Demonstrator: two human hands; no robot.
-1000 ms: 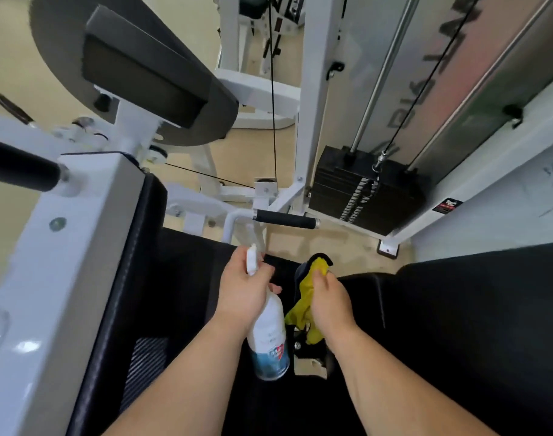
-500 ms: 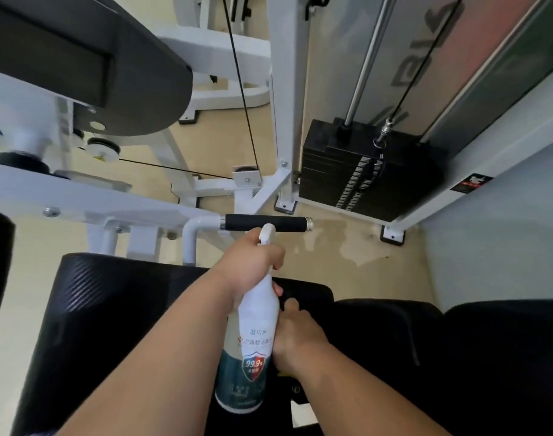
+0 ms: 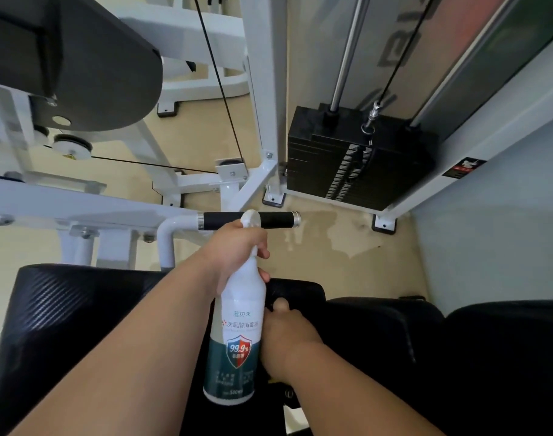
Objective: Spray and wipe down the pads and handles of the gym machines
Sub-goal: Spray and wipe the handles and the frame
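Observation:
My left hand (image 3: 236, 243) grips the neck of a white spray bottle (image 3: 237, 325) with a teal label. Its nozzle is up against the black foam handle (image 3: 278, 219) on a white bar. My right hand (image 3: 287, 341) rests lower, to the right of the bottle, curled down against the small black pad (image 3: 303, 289). The yellow cloth it holds is almost wholly hidden under the palm. A wide black seat pad (image 3: 80, 309) spreads under my left forearm, and another black pad (image 3: 489, 357) lies to the right.
A black weight stack (image 3: 347, 158) with guide rods stands behind the handle in a white frame. A large black pad (image 3: 105, 67) hangs at upper left, crossed by a thin cable (image 3: 218, 80). Wet patches (image 3: 332, 240) mark the beige floor. A pale wall (image 3: 489, 231) closes the right.
My left hand raised the bottle until its nozzle met the black handle. My right hand dropped onto the pad, and the yellow cloth went out of sight under it. The view tilted down.

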